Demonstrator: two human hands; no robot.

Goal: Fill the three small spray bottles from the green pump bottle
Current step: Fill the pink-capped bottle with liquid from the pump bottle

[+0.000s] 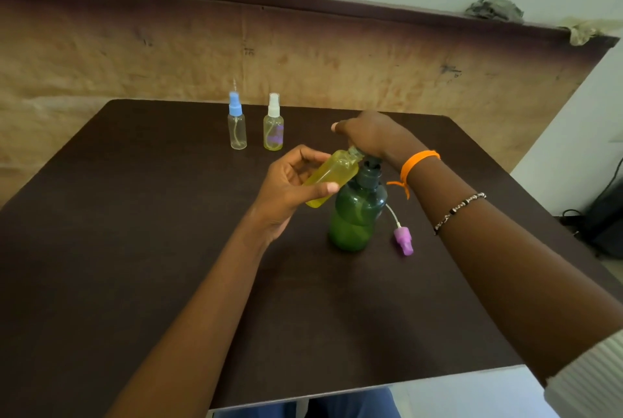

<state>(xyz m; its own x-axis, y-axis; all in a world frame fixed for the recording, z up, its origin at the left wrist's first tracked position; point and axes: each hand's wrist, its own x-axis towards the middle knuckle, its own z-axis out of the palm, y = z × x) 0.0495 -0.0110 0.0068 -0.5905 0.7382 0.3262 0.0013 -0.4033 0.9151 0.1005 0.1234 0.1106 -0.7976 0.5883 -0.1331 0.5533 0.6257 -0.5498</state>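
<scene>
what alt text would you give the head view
A left hand tilts an uncapped yellow-filled spray bottle under a green pump bottle, which the right hand presses; its purple cap lies beside it.

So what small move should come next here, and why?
Probably stop pumping with the right hand and take the bottle in the left hand off the green pump bottle: it looks nearly full. Its purple sprayer lies waiting on the table.
</scene>
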